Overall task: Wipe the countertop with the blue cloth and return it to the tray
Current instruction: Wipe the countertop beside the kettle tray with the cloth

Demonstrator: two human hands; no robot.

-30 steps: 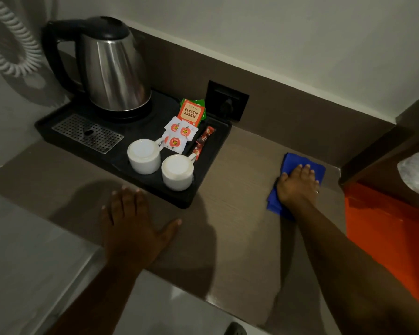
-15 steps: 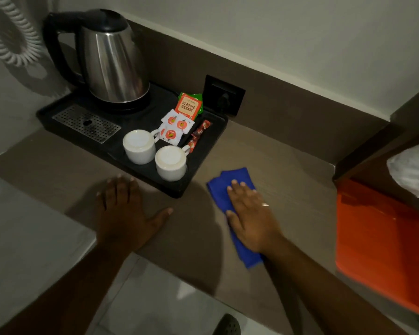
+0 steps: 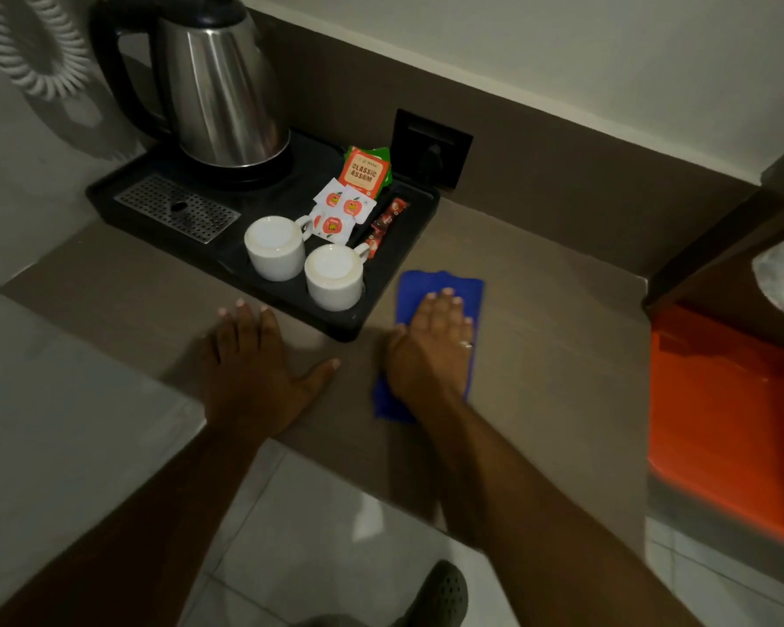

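The blue cloth (image 3: 442, 285) lies flat on the brown countertop (image 3: 553, 337), just right of the black tray's front corner. My right hand (image 3: 431, 350) presses down on it with fingers spread flat, covering its middle; blue shows beyond the fingertips and at the wrist. My left hand (image 3: 254, 368) rests palm down on the countertop in front of the black tray (image 3: 376, 305), fingers apart, holding nothing.
On the tray stand a steel kettle (image 3: 220, 83), two white cups (image 3: 275, 246) (image 3: 336, 276), tea sachets (image 3: 358, 192) and a drip grate (image 3: 177, 208). A wall socket (image 3: 431, 147) sits behind. An orange surface (image 3: 725, 414) lies at the right. Below the counter edge are floor tiles and a shoe (image 3: 440, 595).
My right hand slid the cloth from the far right of the countertop leftward to beside the tray, then turned it so it lies straighter. My left hand stayed put.
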